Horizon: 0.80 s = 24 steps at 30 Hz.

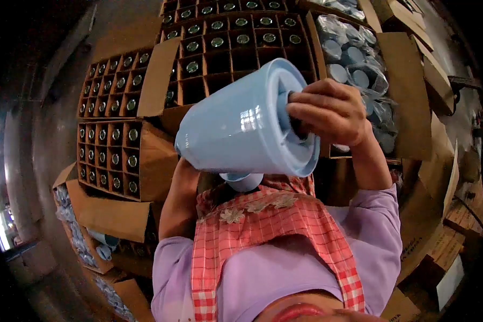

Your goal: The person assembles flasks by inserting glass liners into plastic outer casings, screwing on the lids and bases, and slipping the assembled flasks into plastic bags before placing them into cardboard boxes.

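Observation:
A large light blue plastic jug (225, 121) is held tilted in front of my chest, its wide round end facing up and to the right. My right hand (330, 110) is closed on the raised round part in the middle of that end, fingertips tucked inside the rim. My left forearm reaches up behind the jug's narrower end, where the body of the jug hides the left hand and its fingers. Below the jug, close to the apron, shows a smaller light blue cup-shaped piece (244, 181); what holds it is hidden.
Divided cartons of glass jars or bottles stand ahead (241, 38) and at left (115, 155). An open carton at right holds bagged light blue parts (354, 56). Lower left, another carton contains blue plastic pieces (106, 247). Cardboard flaps (158, 78) stick out between the cartons.

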{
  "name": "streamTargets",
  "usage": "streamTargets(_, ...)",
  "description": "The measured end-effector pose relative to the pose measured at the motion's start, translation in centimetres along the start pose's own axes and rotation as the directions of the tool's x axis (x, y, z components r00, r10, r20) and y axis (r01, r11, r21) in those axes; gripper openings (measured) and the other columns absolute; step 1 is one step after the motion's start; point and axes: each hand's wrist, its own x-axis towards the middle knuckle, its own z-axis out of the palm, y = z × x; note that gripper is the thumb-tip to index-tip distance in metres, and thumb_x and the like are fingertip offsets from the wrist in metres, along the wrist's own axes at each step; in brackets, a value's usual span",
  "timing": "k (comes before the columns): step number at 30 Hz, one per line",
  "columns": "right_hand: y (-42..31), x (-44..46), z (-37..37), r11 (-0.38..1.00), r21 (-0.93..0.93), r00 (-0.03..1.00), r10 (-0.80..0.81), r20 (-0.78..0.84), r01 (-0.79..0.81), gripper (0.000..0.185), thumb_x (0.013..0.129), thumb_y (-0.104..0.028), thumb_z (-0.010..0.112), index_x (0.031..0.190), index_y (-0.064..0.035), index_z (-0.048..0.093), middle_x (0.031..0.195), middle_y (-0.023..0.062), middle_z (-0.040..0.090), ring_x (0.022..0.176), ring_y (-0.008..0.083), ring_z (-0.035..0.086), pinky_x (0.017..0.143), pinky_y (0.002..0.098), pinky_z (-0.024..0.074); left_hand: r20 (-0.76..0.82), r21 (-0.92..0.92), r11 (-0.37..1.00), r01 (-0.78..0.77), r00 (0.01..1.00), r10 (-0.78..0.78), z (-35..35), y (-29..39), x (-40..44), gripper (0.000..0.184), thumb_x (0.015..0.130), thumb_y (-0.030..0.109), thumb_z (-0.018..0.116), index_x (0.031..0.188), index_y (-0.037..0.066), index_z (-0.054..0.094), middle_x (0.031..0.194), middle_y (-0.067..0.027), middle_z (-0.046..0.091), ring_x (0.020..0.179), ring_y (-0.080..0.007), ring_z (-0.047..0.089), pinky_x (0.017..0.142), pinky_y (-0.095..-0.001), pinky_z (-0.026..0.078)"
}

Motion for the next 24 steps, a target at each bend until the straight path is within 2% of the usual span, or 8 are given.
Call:
streamTargets(6,-0.3,0.3,0.4,0.982,0.072,0.976,-0.165,-0.142,0.177,0.026,0.066,-0.017,0.065,0.087,-0.0043,0.054,0.092,0.0125,0.063,0.069,0.0232,0.058,0.052,0.0293,0.0498,-0.016,0.028,0.999,-0.031,0.999,0.031,0.4,-0.1,0.2,0.034,0.076,-0.002,0.051,0.110,0.000,0.057,0.106,-0.0102,0.061,0.094,-0.0212,0.059,0.083,-0.0324,0.047)
streamTargets(15,1.3,-2.0,0.3,0.944,0.218,0.969,0.240,0.055,-0.247,0.036,0.065,-0.010,0.070,0.098,-0.0041,0.056,0.097,0.0125,0.061,0.082,0.0300,0.059,0.068,0.0368,0.0489,-0.028,0.044,0.994,-0.103,0.994,0.104,0.8,0.2,1.2,0.038,0.075,-0.003,0.051,0.112,0.000,0.056,0.109,-0.0107,0.060,0.098,-0.0225,0.059,0.085,-0.0334,0.046)
streamTargets(16,2.0,-2.9,0.3,0.895,0.207,0.919,0.377,0.120,-0.394,0.038,0.070,-0.009,0.068,0.106,-0.0013,0.056,0.100,0.0106,0.063,0.087,0.0266,0.061,0.076,0.0343,0.0480,-0.031,0.043,0.993,-0.114,0.993,0.115,0.7,0.3,1.4,0.038,0.075,-0.003,0.051,0.112,0.000,0.056,0.109,-0.0108,0.060,0.098,-0.0227,0.059,0.086,-0.0335,0.046)
streamTargets(18,2.1,-3.7,0.7,0.382,0.615,0.642,0.717,0.273,-0.689,0.040,0.079,-0.018,0.064,0.114,-0.0018,0.055,0.103,0.0072,0.062,0.091,0.0201,0.059,0.080,0.0318,0.0460,-0.038,0.067,0.988,-0.142,0.989,0.145,0.4,0.3,1.1,0.039,0.075,-0.003,0.051,0.113,0.001,0.056,0.110,-0.0109,0.060,0.099,-0.0229,0.058,0.086,-0.0337,0.046)
streamTargets(19,2.9,-4.4,1.1,0.151,0.785,0.615,0.715,0.333,-0.601,0.044,0.086,-0.030,0.057,0.120,-0.0025,0.052,0.104,0.0047,0.061,0.093,0.0145,0.057,0.082,0.0289,0.0441,-0.039,0.085,0.982,-0.166,0.985,0.170,0.3,0.4,0.8,0.039,0.074,-0.004,0.051,0.113,0.001,0.056,0.110,-0.0110,0.060,0.099,-0.0231,0.058,0.086,-0.0338,0.046)
streamTargets(21,2.6,-4.7,3.0,0.098,0.771,0.467,0.840,0.275,-0.629,0.046,0.087,-0.036,0.055,0.119,-0.0031,0.053,0.101,0.0043,0.061,0.091,0.0132,0.056,0.081,0.0269,0.0434,0.002,0.198,0.949,-0.246,0.968,0.250,0.6,0.8,-0.5,0.040,0.074,-0.004,0.051,0.114,0.001,0.056,0.111,-0.0111,0.060,0.100,-0.0234,0.058,0.087,-0.0340,0.046)
streamTargets(22,2.2,-5.3,4.3,0.064,0.768,0.382,0.892,0.243,-0.637,0.047,0.087,-0.038,0.054,0.119,-0.0034,0.053,0.100,0.0041,0.061,0.091,0.0126,0.056,0.080,0.0259,0.0431,0.086,0.362,0.873,-0.326,0.945,0.317,1.3,1.3,-1.7,0.040,0.074,-0.004,0.050,0.114,0.001,0.056,0.111,-0.0112,0.060,0.100,-0.0235,0.058,0.087,-0.0342,0.046)
streamTargets(24,2.4,-6.4,6.5,0.140,0.717,0.318,0.941,0.118,-0.682,0.036,0.084,-0.030,0.058,0.108,-0.0029,0.059,0.094,0.0024,0.060,0.085,0.0109,0.054,0.078,0.0245,0.0421,0.396,0.833,0.299,-0.466,0.879,0.267,2.5,2.4,-3.7,0.053,0.066,-0.004,0.054,0.118,0.003,0.054,0.116,-0.0107,0.058,0.107,-0.0244,0.056,0.090,-0.0346,0.044)
